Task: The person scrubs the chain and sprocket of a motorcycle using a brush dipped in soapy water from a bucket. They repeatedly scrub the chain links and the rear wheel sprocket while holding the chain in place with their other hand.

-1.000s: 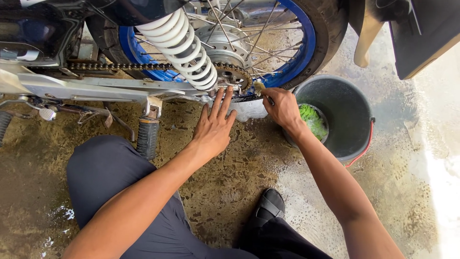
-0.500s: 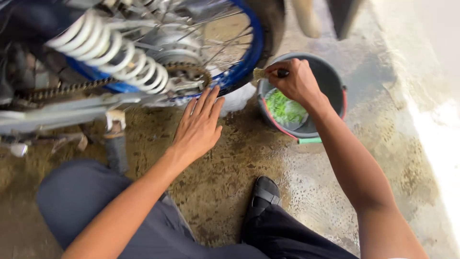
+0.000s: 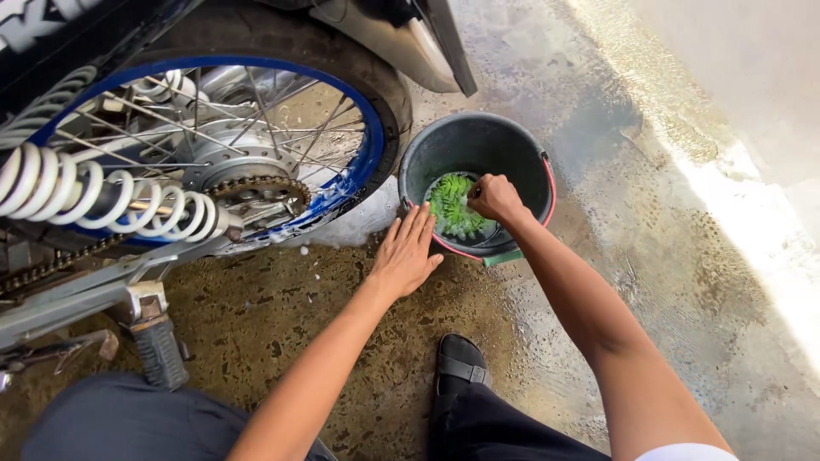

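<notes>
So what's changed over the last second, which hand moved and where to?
The right hand left the chain sprocket and went down into the black bucket, fist closed on a dark-handled tool, over the green mitt. The left hand came off the wheel, open, beside the bucket. The motorcycle stayed put.

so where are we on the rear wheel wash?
Done: suds and wet concrete lie below the blue-rimmed rear wheel. In hand: right hand dips a dark-handled tool into the black bucket by the green mitt; left hand hovers at the bucket's edge. Left: chain and sprocket look grimy.
</notes>
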